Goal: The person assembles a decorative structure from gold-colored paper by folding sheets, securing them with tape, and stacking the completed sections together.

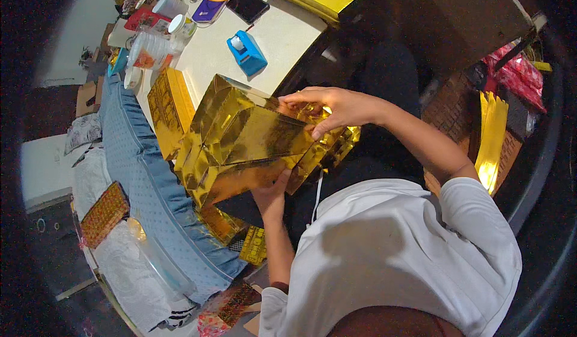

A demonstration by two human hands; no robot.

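A large box-like form of shiny gold foil paper (249, 134) is tilted above my lap, with creased, folded foil at both ends. My left hand (271, 197) supports it from below, thumb against its lower side and the other fingers partly hidden under it. At the right end my right hand (338, 110) grips the crumpled foil, its fingers along the upper edge and its thumb on the near face. Beyond the form, a blue tape dispenser (247, 55) with a roll in it stands on the white table (294, 33).
A black phone (247, 6), a purple packet (211, 7) and clear plastic tubs (150, 49) lie on the table. A yellow-gold stack (168, 110) leans at its left edge. Blue padded seating (144, 174) runs along the left. Gold sheets (491, 135) stand at the right.
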